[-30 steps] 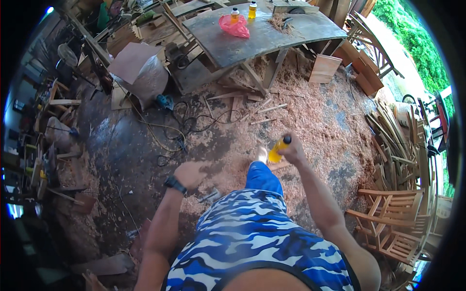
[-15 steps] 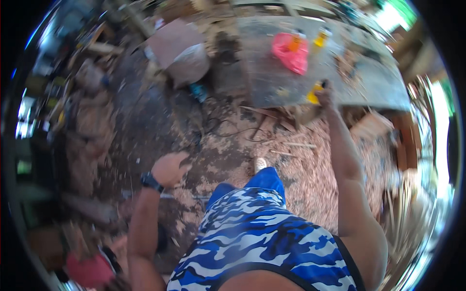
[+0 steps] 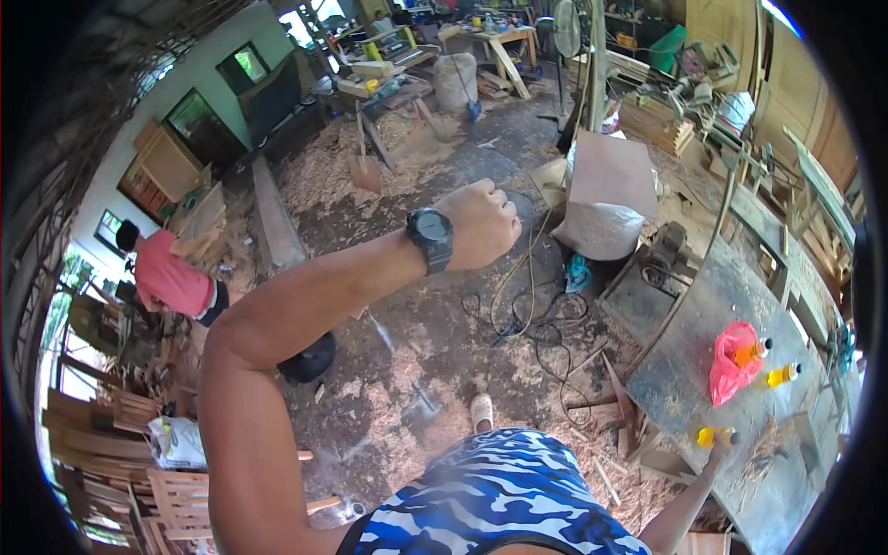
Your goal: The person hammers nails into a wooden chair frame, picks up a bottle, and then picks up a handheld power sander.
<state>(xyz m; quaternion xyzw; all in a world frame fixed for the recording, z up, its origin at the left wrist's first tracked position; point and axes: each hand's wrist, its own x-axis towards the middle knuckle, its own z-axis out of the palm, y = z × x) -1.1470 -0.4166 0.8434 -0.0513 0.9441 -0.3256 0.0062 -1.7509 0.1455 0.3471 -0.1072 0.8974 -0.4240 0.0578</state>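
Observation:
My left hand (image 3: 481, 225) is raised in front of me, fingers curled into a fist with nothing visible in it. A black digital watch (image 3: 430, 236) sits on that wrist. At the lower right, my right hand (image 3: 722, 450) is closed on the neck end of a bottle of yellow liquid (image 3: 708, 436) at the workbench (image 3: 675, 351). The bottle appears tilted; whether it touches the bench I cannot tell. Farther along the bench are another bottle of yellow liquid (image 3: 783, 375) and a pink plastic bag (image 3: 728, 370) around an orange-yellow bottle (image 3: 747, 351).
A person in a red shirt (image 3: 176, 274) works at the left. Cables (image 3: 527, 319) loop over the shaving-strewn floor. A covered bulky sack (image 3: 601, 227) stands beyond them. Wooden pieces (image 3: 185, 504) are stacked at the lower left, and a fan (image 3: 566, 28) stands at the back.
My view has swung left and up, showing more of the workshop. My left hand has risen across the middle and curled into a fist. My right hand still grips the bottle.

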